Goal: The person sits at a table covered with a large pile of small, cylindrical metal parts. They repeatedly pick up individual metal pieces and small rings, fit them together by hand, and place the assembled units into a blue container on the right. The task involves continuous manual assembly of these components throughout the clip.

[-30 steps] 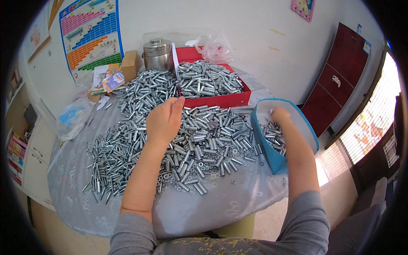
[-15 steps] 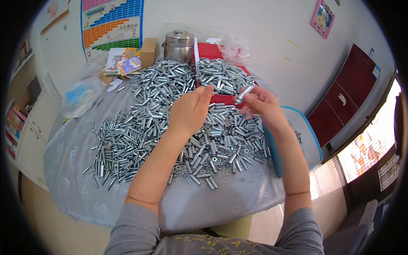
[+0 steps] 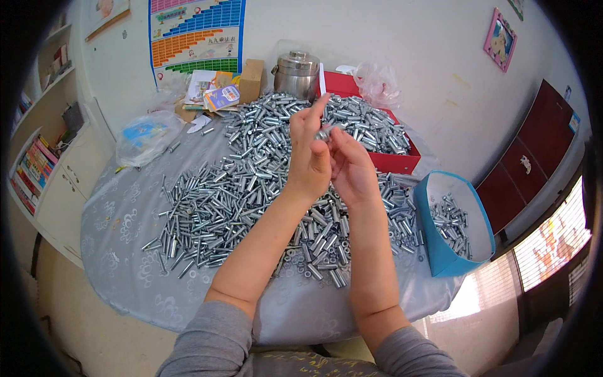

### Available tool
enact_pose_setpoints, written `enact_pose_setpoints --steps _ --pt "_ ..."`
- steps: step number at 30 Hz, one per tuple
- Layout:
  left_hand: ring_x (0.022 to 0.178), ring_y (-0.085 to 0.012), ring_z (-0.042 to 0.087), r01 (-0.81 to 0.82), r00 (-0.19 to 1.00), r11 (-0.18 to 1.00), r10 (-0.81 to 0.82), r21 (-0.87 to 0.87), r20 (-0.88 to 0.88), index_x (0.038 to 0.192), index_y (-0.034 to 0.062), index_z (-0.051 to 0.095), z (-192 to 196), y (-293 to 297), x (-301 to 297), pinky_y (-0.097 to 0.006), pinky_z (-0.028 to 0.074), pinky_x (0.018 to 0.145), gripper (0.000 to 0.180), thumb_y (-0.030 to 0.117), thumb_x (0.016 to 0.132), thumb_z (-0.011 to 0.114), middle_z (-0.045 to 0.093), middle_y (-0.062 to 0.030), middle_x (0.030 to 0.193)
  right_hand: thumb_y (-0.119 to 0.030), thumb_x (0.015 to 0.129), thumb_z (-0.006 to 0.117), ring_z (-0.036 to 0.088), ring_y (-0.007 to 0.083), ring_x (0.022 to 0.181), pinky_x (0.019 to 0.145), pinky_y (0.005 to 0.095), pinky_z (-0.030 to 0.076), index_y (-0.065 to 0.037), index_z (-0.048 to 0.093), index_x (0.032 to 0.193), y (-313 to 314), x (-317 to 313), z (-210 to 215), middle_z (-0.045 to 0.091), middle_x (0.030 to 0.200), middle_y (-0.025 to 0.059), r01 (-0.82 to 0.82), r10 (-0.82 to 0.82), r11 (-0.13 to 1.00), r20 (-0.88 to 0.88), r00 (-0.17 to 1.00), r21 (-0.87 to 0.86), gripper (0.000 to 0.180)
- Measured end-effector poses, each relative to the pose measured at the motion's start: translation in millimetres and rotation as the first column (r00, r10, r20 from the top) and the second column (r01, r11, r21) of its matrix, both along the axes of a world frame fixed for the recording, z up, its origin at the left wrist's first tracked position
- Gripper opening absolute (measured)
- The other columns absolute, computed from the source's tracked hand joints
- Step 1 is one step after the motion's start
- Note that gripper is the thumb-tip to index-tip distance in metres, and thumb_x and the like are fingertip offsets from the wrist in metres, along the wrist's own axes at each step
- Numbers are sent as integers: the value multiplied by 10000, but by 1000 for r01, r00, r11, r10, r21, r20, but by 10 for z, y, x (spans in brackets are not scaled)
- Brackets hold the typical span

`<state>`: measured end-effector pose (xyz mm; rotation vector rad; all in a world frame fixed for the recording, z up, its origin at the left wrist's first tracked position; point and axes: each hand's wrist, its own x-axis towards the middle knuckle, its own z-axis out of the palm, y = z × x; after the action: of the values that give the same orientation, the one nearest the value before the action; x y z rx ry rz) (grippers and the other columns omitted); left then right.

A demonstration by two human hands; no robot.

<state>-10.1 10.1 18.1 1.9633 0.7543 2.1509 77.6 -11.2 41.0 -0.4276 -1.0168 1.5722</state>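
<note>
Over the heaped metal pieces, my two hands meet near the middle of the view. My right hand [image 3: 353, 168] is closed, its fingertips pinching a short shiny metal sleeve [image 3: 323, 134]. Close against that piece is my left hand [image 3: 306, 151], with its thumb and index finger stretched apart; its other fingers are partly hidden. Below and around them spreads a wide pile of silvery metal sleeves and rods [image 3: 217, 204], with loose washers [image 3: 308, 267] at its near edge.
A red box [image 3: 396, 162] full of metal pieces stands behind my right hand. To the right is a blue-rimmed fabric bin [image 3: 449, 267] with more pieces inside. A steel pot [image 3: 296, 74], a cardboard box [image 3: 252, 80] and a plastic bag [image 3: 147, 138] sit along the table's far side.
My right hand has brought the metal sleeve leftward to my left hand. The left thumb and index finger have spread apart. The view has shifted, showing more of the blue-rimmed bin.
</note>
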Motion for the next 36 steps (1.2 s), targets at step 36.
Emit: enact_pose_setpoints --steps 36 --pt "697 -347 594 -205 903 937 70 -283 -423 1169 -12 414 88 -218 -135 -406 450 594 1019 793 678 27 610 -158 743 -327 823 525 465 197 468 496 307 387 -3 576 719 -11 331 36 504 555 80 155 -664 736 657 358 659 344"
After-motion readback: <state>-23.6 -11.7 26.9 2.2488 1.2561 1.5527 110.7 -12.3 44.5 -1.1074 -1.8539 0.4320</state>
